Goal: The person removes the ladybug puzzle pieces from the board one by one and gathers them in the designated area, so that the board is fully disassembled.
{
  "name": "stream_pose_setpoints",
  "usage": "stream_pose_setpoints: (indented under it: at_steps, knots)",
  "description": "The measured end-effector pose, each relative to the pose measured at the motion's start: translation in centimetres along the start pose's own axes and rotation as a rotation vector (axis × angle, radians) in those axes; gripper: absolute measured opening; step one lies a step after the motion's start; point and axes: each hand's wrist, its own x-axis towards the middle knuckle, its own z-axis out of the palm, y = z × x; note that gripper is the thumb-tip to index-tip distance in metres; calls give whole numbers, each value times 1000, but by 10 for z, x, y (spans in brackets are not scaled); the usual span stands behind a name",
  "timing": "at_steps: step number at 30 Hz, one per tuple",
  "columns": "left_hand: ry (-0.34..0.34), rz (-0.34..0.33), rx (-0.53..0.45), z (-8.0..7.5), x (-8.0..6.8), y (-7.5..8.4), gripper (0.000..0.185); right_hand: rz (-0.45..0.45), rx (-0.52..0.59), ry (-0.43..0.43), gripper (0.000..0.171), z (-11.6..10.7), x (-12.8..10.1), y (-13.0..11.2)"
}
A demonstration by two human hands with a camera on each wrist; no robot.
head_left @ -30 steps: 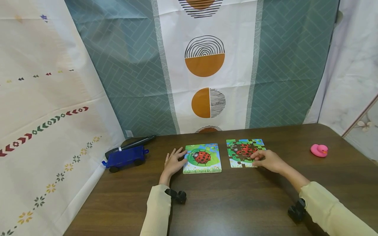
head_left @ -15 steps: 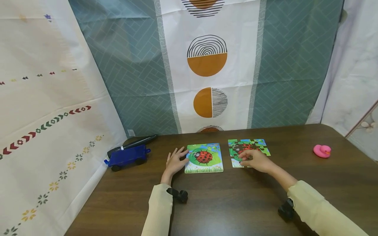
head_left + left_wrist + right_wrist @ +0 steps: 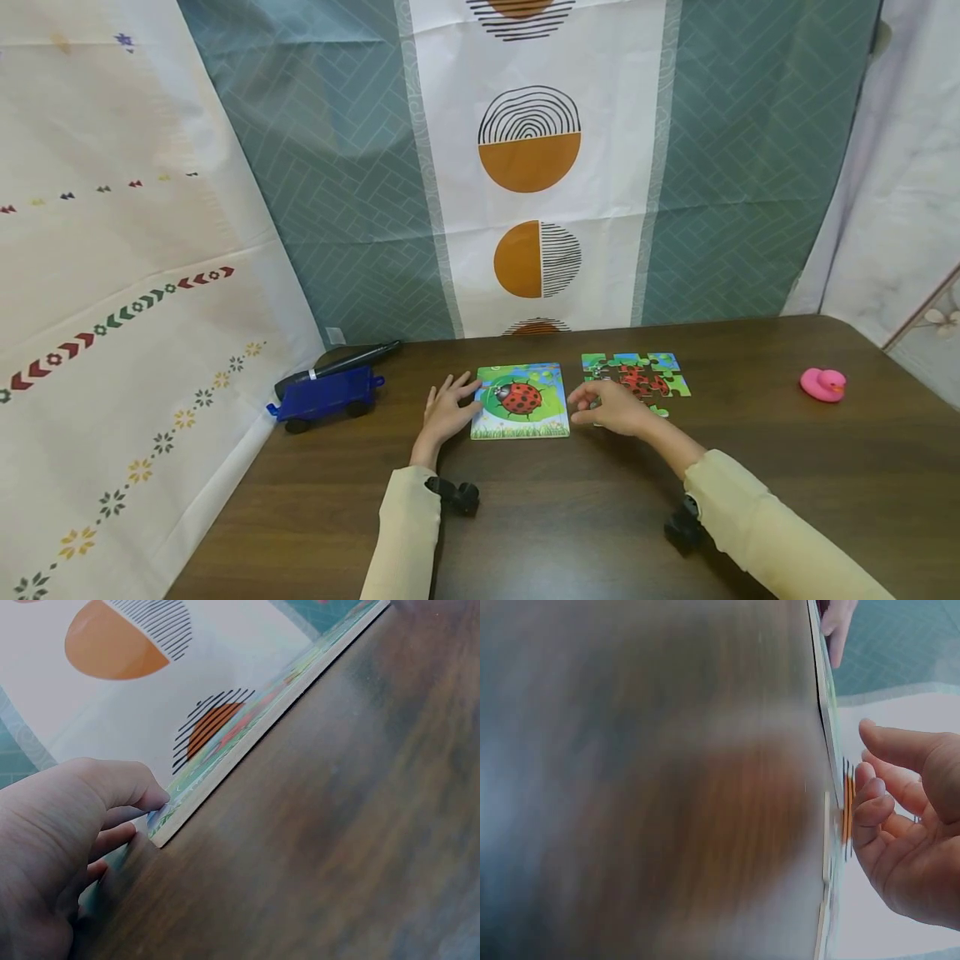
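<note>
Head view: dark wood table, person seated at its near edge, both cream sleeves in frame, a small black wrist unit on each forearm.

Landmark = ladybug picture board, lying flat mid-table.

Left hand rests flat on the table at the board's left edge, fingers spread and straight, tips touching the board's edge and corner. Left wrist view confirms it: fingertips against the board's corner, nothing grasped.

Right hand hovers just right of the board, between it and the loose ladybug jigsaw. Fingers loosely curled, thumb pointing toward the board. Can't tell whether it pinches a piece: right wrist view is motion-blurred and shows only bent fingers close to the board's edge, with nothing clearly between them.

Jigsaw sits right of the board, partly assembled, with its near-left part hidden by the hand. One green piece lies apart at its near edge.

Left of the board, near the wall: blue toy wagon, with a black marker-like tool just behind it.

Far right of the board: pink rubber duck, well apart.

Behind everything: patterned curtain backdrop.
</note>
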Motion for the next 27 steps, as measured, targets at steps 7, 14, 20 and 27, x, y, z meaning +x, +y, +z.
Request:
stream_pose_setpoints:
  at_steps: [7, 14, 20, 27]
  knots:
    - [-3, 5, 1, -1, -1, 1, 50, -4, -14, -31, 34, 13, 9, -10]
    - [0, 1, 2, 0, 0, 1, 50, -9, -29, -84, 48, 19, 13, -16]
    - [2, 5, 11, 0, 0, 1, 50, 29, -74, -90, 49, 21, 14, -20]
    - [3, 9, 12, 1, -1, 0, 50, 40, -113, -83, 49, 24, 15, -19]
